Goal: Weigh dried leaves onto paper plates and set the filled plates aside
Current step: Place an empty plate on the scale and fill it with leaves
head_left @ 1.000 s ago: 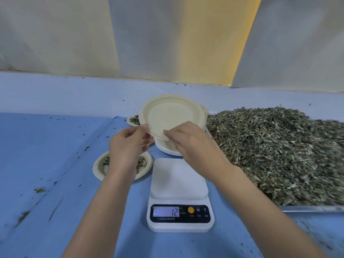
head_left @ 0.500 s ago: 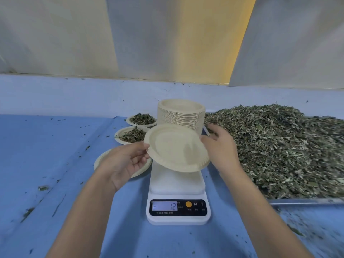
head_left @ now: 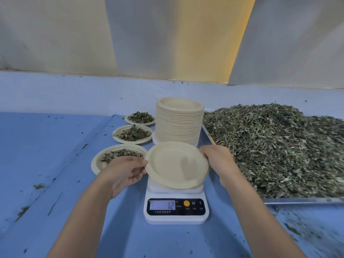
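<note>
Hidden or unclear: The weighing platform of the digital scale [head_left: 176, 218] is almost wholly covered by the empty paper plate [head_left: 176, 164]. I cannot tell whether the plate rests on it or sits just above. The display [head_left: 162, 205] reads minus 12; the small print beneath it is illegible. My left hand [head_left: 124, 169] covers the near right part of the nearest filled plate [head_left: 95, 161]. The fingertips of my right hand [head_left: 219, 161] are hidden behind the empty plate's rim. A thin pale stick [head_left: 211, 139] shows just beyond that hand; I cannot tell whether the hand holds it. The pile of dried leaves [head_left: 275, 146] runs out of frame at right, blurred toward that edge. Only a near strip of its metal tray [head_left: 301, 200] shows.

Grip: Left fingers are curled at the empty plate's left rim, thumb on top. Right fingers close on the right rim. Both hands hold this plate.

Task item: The empty plate is cream, round, with a fluted rim, bare inside and slightly tilted. It lies over the scale, in front of the tall stack of paper plates [head_left: 179, 121]. Two further filled plates, middle [head_left: 119, 139] and far [head_left: 128, 120], sit in line behind the nearest one, left of the stack, on the blue table cover [head_left: 55, 146].
</note>
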Available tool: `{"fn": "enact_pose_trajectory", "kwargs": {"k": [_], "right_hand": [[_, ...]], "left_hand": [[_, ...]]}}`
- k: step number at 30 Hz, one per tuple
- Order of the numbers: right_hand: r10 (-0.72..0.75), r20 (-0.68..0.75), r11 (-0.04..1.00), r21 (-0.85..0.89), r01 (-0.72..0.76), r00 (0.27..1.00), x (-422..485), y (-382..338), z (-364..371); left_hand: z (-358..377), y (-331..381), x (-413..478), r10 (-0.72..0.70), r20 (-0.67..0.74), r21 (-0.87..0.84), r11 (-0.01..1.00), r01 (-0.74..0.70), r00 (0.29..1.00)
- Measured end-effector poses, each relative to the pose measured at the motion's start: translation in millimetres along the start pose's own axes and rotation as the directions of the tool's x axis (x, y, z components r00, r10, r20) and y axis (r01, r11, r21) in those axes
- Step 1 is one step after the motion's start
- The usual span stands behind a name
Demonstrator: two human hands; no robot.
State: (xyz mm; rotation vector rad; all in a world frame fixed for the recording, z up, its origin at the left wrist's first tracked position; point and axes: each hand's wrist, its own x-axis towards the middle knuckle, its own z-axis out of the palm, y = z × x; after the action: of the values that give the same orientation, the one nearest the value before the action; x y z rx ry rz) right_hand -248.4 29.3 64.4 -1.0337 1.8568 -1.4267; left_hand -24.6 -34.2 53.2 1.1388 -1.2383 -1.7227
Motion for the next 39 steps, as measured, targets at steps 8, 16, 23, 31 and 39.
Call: {"fn": "enact_pose_trajectory", "kwargs": {"k": [8,16,23,31,39], "right_hand": [[0.104,0.002,0.992,0.068,-0.104,0.995,9,4,6],[0.068,0.013,0.998,-0.019,-0.068,0.998,9,7,6],[-0.095,-0.081,0.995,-0.043,0.092,0.992,4,11,0],[-0.298,-0.244,0.869,-0.468,0.157,0.923,21,28,-50],[-0.18,0.228,0.368,-0.887,0.28,0.957,67,54,-75]], "left_hand": [[-1,-2,3,-0.011,-0.114,0.018,1.0,0.013,0.993],[1,-3,4,-0.03,-0.161,0.069,0.997,0.041,0.987],[2,5,7,0.173,-0.363,0.451,0.892,0.01,0.915],[55,16,-9,0.481,-0.191,0.541,0.779,-0.317,0.856],[111,15,-9,0.425,-0.027,0.314,0.863,-0.396,0.905]]}}
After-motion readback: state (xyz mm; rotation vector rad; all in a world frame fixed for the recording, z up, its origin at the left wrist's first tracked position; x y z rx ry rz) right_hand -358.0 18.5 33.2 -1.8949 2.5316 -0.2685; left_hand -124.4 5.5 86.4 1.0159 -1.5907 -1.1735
